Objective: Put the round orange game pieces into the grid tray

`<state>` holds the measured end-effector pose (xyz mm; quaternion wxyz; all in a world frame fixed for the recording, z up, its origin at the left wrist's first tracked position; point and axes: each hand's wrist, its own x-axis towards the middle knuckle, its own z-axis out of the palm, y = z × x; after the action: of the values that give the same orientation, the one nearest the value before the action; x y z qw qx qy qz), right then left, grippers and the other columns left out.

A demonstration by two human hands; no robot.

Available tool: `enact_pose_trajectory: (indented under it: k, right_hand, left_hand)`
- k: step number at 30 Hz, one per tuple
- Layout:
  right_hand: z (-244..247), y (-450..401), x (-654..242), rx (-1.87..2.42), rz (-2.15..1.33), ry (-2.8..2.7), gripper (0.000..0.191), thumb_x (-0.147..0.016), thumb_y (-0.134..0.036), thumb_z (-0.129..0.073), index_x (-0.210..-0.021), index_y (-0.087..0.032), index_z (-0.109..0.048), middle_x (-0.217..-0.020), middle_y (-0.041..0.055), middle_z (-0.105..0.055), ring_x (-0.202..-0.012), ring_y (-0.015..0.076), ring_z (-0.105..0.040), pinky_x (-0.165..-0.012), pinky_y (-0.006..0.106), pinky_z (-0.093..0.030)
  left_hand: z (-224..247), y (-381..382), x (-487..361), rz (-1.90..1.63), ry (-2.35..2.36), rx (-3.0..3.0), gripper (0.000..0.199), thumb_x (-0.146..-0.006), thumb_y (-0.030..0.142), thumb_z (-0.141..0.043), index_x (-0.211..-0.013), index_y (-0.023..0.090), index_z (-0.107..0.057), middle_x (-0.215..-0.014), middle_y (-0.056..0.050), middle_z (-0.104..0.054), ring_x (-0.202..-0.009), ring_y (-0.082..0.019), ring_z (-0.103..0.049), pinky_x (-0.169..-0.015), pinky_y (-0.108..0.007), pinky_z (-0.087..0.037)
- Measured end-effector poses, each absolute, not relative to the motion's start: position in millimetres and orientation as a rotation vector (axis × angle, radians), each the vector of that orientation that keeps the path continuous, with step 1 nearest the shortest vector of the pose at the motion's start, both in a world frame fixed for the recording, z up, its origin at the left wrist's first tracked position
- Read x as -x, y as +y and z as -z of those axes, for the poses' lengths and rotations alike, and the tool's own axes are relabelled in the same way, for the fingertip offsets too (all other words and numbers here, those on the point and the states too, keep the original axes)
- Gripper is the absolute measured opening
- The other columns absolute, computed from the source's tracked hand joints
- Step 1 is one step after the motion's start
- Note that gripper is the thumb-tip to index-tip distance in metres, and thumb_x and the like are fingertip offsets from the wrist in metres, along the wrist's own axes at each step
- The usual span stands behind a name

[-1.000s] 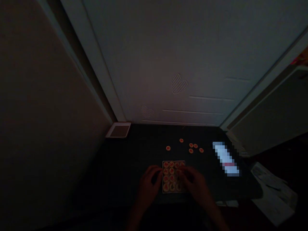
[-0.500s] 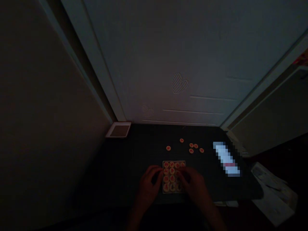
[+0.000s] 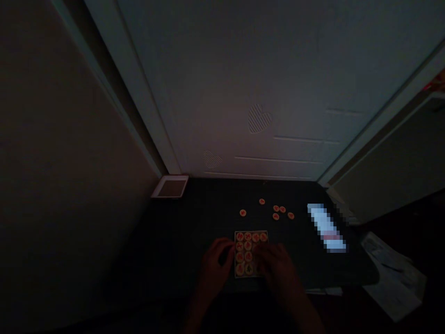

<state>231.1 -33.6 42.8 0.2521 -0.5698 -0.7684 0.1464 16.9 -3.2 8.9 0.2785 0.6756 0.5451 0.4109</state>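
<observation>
A shallow square box [image 3: 251, 231] lies near the front edge of the dark table, holding rows of round xiangqi pieces [image 3: 248, 246] with red characters and at least one dark one. My left hand [image 3: 217, 257] is curved at its left side, thumb and fingertips meeting at the rim. Over the box's right part, my right hand [image 3: 276, 264] has its fingers bunched and bent down. It covers the lower right pieces, and whatever lies under its fingertips is hidden. Several loose xiangqi pieces [image 3: 276, 208] lie on the table beyond the box, one [image 3: 243, 213] apart to the left.
A lit, pixelated phone-like object [image 3: 327, 227] lies on the right of the dark table [image 3: 181, 236]. At the back left corner rests a pale-rimmed tray or lid [image 3: 160, 189]. A white panel with embossed hearts [image 3: 259, 118] rises behind. Papers [image 3: 396, 278] are at the lower right.
My right hand's fingers have bunched and now cover more of the box's lower right. My left hand stays at the rim. The whole view has shifted slightly.
</observation>
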Motion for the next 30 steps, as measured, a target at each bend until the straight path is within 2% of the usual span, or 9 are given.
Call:
enact_pose_trajectory:
  k: [5, 14, 18, 21, 25, 30]
  right_hand:
    - [-43, -33, -233, 1.572, -0.325, -2.153, 0.034, -0.093, -0.014, -0.059, -0.122, -0.029, -0.071, -0.123, 0.0054, -0.073, -0.102, 0.0292, -0.065, -0.091, 0.048, -0.052]
    - [-33, -34, -234, 1.530, -0.352, -2.013, 0.037, -0.094, -0.015, -0.056, -0.124, -0.030, -0.070, -0.122, 0.0068, -0.073, -0.108, 0.0285, -0.066, -0.095, 0.049, -0.052]
    - [-29, -37, -241, 1.524, -0.365, -1.885, 0.028, -0.096, -0.021, -0.056, -0.117, -0.027, -0.072, -0.116, 0.0085, -0.074, -0.107, 0.0276, -0.067, -0.099, 0.049, -0.051]
    - [-26, -34, -254, 1.563, -0.353, -1.744, 0.023, -0.096, -0.029, -0.057, -0.112, -0.026, -0.074, -0.111, 0.0097, -0.074, -0.104, 0.0274, -0.068, -0.095, 0.046, -0.054]
    - [-18, -23, -278, 1.617, -0.313, -1.579, 0.026, -0.096, -0.039, -0.057, -0.109, -0.024, -0.074, -0.108, 0.0102, -0.073, -0.100, 0.0269, -0.069, -0.092, 0.045, -0.055]
    - [-6, -12, -302, 1.633, -0.346, -1.447, 0.030, -0.096, -0.045, -0.056, -0.107, -0.022, -0.073, -0.103, 0.0102, -0.073, -0.094, 0.0262, -0.069, -0.084, 0.041, -0.056]
  left_hand:
    - [-10, -3, -17, -1.117, 1.463, -1.829, 0.018, -0.097, 0.033, -0.057, -0.101, 0.027, -0.074, -0.106, -0.005, -0.072, -0.098, -0.022, -0.070, -0.088, -0.036, -0.059]
    - [-11, -3, -17, -1.115, 1.451, -1.831, 0.019, -0.097, 0.035, -0.057, -0.103, 0.026, -0.073, -0.107, -0.006, -0.071, -0.099, -0.022, -0.070, -0.089, -0.037, -0.059]
    - [-11, -3, -16, -1.124, 1.452, -1.817, 0.018, -0.096, 0.034, -0.058, -0.101, 0.026, -0.074, -0.106, -0.005, -0.071, -0.098, -0.022, -0.070, -0.089, -0.037, -0.058]
    - [-15, 3, -16, -1.140, 1.456, -1.770, 0.018, -0.096, 0.034, -0.059, -0.103, 0.026, -0.074, -0.106, -0.005, -0.071, -0.097, -0.022, -0.070, -0.086, -0.036, -0.059]
    - [-27, 28, -21, -1.157, 1.443, -1.736, 0.021, -0.096, 0.036, -0.058, -0.106, 0.024, -0.072, -0.109, -0.007, -0.071, -0.099, -0.022, -0.070, -0.084, -0.037, -0.060]
    - [-35, 80, -30, -0.985, 1.388, -1.965, 0.025, -0.094, 0.033, -0.059, -0.116, 0.026, -0.069, -0.116, -0.007, -0.069, -0.101, -0.023, -0.068, -0.087, -0.039, -0.058]
